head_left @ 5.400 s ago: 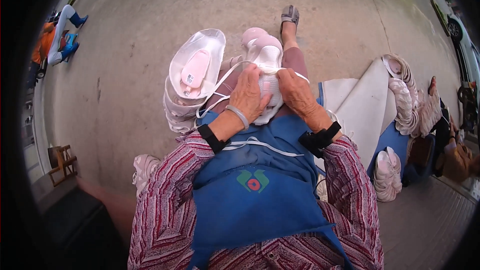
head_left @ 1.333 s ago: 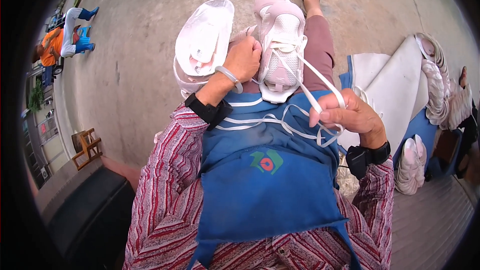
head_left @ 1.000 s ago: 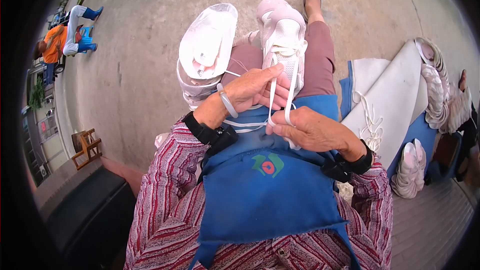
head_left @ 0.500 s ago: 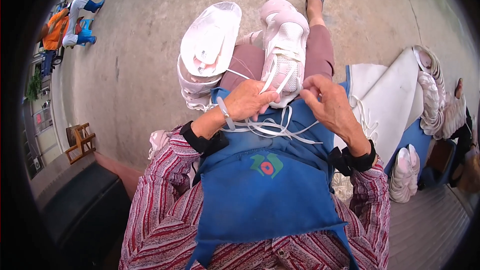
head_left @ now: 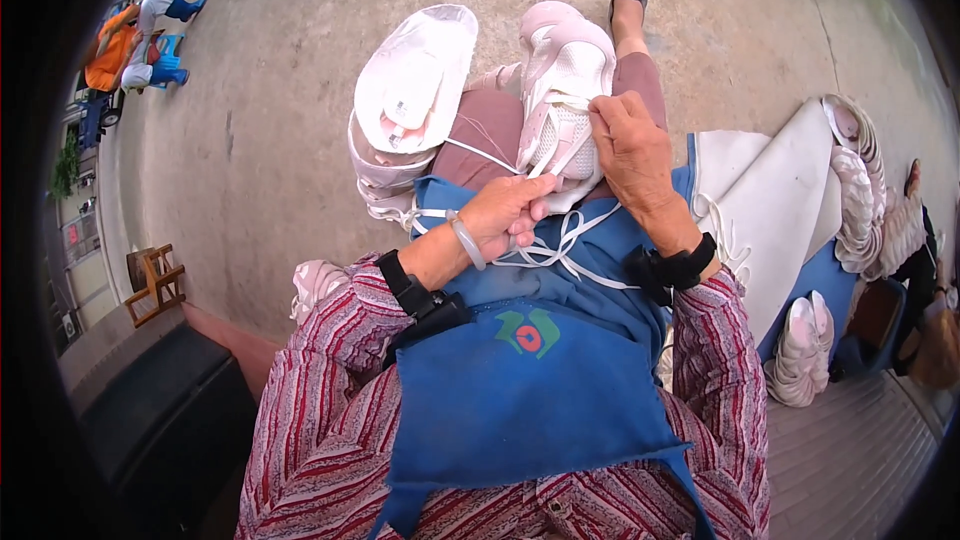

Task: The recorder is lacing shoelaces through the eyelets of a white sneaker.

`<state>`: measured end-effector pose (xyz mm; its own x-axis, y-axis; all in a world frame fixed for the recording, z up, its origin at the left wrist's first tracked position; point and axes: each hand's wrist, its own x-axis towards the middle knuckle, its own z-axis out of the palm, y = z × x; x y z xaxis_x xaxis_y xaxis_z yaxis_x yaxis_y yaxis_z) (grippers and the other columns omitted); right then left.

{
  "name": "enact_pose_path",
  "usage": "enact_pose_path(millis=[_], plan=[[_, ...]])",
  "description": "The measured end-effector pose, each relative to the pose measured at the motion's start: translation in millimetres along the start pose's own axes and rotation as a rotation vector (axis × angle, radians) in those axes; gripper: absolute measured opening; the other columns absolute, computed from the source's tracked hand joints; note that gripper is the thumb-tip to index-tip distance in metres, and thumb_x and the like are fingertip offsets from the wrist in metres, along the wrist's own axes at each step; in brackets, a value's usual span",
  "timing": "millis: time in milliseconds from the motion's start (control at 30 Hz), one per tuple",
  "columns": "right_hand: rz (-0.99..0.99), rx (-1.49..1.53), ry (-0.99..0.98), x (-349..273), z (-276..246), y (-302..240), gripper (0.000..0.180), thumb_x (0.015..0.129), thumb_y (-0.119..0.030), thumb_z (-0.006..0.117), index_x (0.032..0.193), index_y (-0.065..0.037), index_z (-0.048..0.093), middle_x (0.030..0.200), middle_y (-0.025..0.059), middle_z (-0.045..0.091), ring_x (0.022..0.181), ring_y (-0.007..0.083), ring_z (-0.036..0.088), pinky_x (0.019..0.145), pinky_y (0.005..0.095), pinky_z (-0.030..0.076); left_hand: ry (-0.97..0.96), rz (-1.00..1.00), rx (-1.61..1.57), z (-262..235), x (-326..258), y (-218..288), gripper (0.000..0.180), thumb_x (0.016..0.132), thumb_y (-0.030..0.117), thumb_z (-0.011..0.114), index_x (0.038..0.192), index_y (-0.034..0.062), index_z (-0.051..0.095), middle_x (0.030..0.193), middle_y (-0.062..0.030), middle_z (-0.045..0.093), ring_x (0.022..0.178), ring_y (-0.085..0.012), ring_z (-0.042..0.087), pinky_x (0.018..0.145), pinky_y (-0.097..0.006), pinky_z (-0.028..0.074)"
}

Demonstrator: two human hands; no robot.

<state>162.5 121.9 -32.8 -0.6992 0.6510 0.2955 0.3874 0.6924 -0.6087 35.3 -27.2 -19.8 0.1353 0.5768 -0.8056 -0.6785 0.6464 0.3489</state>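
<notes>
A white and pale pink shoe (head_left: 563, 80) lies on my lap, toe pointing away. My right hand (head_left: 632, 145) rests on its right side, fingertips pinching the white lace (head_left: 560, 245) at the eyelets. My left hand (head_left: 512, 212) grips the shoe's near end and the lace, whose loose lengths trail over my blue apron (head_left: 540, 380). A stack of white shoes (head_left: 405, 110) sits by my left knee, the top one sole up.
A white sheet (head_left: 770, 200) with rows of white shoes (head_left: 865, 190) lies on my right, with more shoes (head_left: 800, 355) below. A small wooden chair (head_left: 150, 280) stands at the left. A person in orange (head_left: 125, 35) sits far off on the concrete.
Five seconds ago both hands were on the shoe. My right hand then pulled the lace out to the right, came back, and now works at the eyelets. My left hand stays at the shoe's near end.
</notes>
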Motion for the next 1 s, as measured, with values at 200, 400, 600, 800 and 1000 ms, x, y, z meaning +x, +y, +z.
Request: enact_pose_path(millis=[200, 400, 600, 800, 1000], plan=[[0.544, 0.677, -0.364, 20, -16, 16, 0.018, 0.088, -0.017, 0.053, 0.091, 0.0, 0.058, 0.063, 0.0113, 0.051, 0.058, 0.0167, 0.05, 0.052, 0.0317, 0.042, -0.088, 0.022, -0.33, 5, 17, -9, 0.02, 0.092, 0.033, 0.059, 0.088, 0.0142, 0.054, 0.062, 0.0062, 0.049, 0.036, -0.0018, 0.031, 0.036, -0.019, 0.028], [0.41, 0.395, -0.208, 15, -1, 23, 0.024, 0.088, -0.02, 0.054, 0.091, 0.004, 0.058, 0.064, 0.0124, 0.058, 0.064, 0.0238, 0.059, 0.059, 0.0324, 0.045, 0.244, 0.45, -0.014, 27, 25, -22, 0.034, 0.085, 0.023, 0.067, 0.108, -0.0009, 0.058, 0.08, -0.0034, 0.062, 0.043, -0.005, 0.044, 0.033, -0.019, 0.036], [0.348, 0.292, -0.141, -9, -12, 6, 0.025, 0.082, -0.019, 0.063, 0.093, 0.002, 0.058, 0.085, 0.0185, 0.058, 0.073, 0.0287, 0.06, 0.068, 0.0388, 0.05, 0.305, 0.525, 0.161, 16, 32, -21, 0.03, 0.085, 0.021, 0.066, 0.103, -0.0022, 0.06, 0.079, -0.0053, 0.063, 0.043, -0.0062, 0.048, 0.032, -0.021, 0.038], [0.192, 0.018, -0.204, -17, -9, 2, 0.025, 0.079, -0.016, 0.062, 0.091, 0.004, 0.053, 0.086, 0.0215, 0.057, 0.076, 0.0373, 0.061, 0.065, 0.0425, 0.051, 0.34, 0.552, 0.285, 13, 28, -19, 0.028, 0.085, 0.019, 0.066, 0.103, -0.0026, 0.062, 0.076, -0.0051, 0.063, 0.042, -0.0067, 0.048, 0.032, -0.021, 0.038], [0.092, -0.075, -0.18, 0, -6, 2, 0.018, 0.076, -0.007, 0.06, 0.087, 0.004, 0.051, 0.083, 0.0227, 0.056, 0.076, 0.0403, 0.06, 0.065, 0.0445, 0.049, 0.345, 0.544, 0.222, 22, 24, -6, 0.028, 0.085, 0.019, 0.065, 0.103, -0.0018, 0.062, 0.073, -0.0043, 0.061, 0.041, -0.0061, 0.046, 0.032, -0.021, 0.036]])
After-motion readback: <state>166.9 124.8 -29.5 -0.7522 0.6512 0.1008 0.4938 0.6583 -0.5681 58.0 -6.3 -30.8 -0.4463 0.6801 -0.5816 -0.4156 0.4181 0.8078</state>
